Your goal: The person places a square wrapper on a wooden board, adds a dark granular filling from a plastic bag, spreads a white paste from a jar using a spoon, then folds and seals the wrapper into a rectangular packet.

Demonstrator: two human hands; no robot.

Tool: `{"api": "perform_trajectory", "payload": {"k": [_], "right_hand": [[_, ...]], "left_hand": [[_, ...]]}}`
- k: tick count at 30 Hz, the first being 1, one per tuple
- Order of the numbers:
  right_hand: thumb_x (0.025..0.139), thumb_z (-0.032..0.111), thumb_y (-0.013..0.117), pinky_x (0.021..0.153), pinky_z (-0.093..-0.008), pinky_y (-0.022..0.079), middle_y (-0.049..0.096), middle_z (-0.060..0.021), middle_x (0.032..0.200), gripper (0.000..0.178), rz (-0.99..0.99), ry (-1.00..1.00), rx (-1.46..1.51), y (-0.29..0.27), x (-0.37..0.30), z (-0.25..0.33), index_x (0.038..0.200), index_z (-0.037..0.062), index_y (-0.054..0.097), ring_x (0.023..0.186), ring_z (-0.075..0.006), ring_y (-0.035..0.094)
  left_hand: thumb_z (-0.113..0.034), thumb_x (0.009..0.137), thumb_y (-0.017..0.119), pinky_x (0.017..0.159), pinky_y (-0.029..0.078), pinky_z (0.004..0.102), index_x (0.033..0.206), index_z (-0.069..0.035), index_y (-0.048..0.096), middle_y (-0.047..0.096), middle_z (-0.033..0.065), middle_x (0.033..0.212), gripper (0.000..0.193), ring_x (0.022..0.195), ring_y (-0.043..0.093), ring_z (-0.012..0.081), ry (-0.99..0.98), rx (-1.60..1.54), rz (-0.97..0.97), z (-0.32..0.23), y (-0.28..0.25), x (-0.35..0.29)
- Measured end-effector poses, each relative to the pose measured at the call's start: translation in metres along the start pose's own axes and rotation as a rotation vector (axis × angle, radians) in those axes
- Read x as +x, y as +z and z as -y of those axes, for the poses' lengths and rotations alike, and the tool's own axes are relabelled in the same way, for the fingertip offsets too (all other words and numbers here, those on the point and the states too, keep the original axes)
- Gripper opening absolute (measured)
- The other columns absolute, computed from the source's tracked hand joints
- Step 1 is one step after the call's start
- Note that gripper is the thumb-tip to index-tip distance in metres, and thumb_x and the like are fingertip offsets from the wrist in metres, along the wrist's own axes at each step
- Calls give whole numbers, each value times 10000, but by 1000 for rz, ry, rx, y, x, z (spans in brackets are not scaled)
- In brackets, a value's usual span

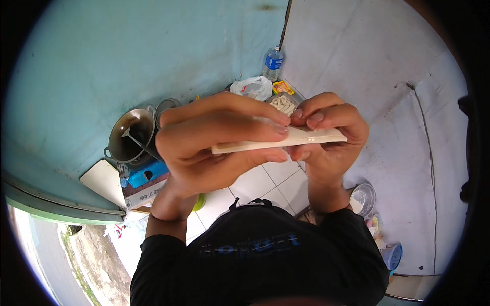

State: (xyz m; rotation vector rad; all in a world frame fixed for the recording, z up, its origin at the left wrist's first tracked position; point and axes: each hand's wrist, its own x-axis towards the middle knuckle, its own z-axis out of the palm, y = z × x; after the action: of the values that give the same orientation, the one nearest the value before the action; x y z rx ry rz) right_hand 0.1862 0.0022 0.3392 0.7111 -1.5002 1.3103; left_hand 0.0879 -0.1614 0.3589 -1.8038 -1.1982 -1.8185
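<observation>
A flat, pale slab of dough [326, 136], seen nearly edge-on, is held up level in front of my chest. My left hand [204, 135] pinches its left part, fingers above and thumb beneath. At the other end, my right hand [339, 135] grips it between bent fingers and thumb. The fingertips of both hands almost meet near the middle. Beyond them, partly hidden, a container of short pale sticks [282, 105] sits on the floor.
To the left, a wok [118, 148] with a spatula [133, 136] rests on a blue stove [146, 175]. A water bottle [273, 62], white plastic bag [253, 87] and yellow packet [283, 87] stand by the far corner. A bowl of white powder [362, 197] is at right.
</observation>
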Motion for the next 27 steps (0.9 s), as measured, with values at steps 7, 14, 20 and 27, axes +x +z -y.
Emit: {"api": "perform_trajectory", "payload": {"k": [7,14,20,27], "right_hand": [[747,68,917,801,-334,599,720,-209,963,360,-97,-28,122,-37,-4,20,993,-43,678,900,-252,736],[762,64,895,762,-327,604,723,-189,968,247,-21,-150,23,-95,-8,49,920,-22,726,852,-234,736],[752,221,926,670,-332,587,636,-137,1042,406,126,-140,-152,-142,-16,85,954,73,607,828,-223,644],[765,139,910,761,-314,577,699,-166,987,280,11,-136,20,-170,-23,105,922,0,724,865,-224,700]], "left_hand": [[-33,660,913,710,607,294,902,9,764,755,213,965,288,811,757,231,-11,-94,-104,-1,40,9],[-66,691,900,705,613,307,864,-8,736,747,230,943,245,777,752,227,-29,-289,-166,4,102,10],[-124,702,914,695,614,308,856,-37,722,745,220,929,261,760,747,224,20,-408,-142,11,150,8],[-187,693,923,681,626,309,866,-57,714,742,210,921,301,766,753,235,-21,-524,-163,5,193,6]]}}
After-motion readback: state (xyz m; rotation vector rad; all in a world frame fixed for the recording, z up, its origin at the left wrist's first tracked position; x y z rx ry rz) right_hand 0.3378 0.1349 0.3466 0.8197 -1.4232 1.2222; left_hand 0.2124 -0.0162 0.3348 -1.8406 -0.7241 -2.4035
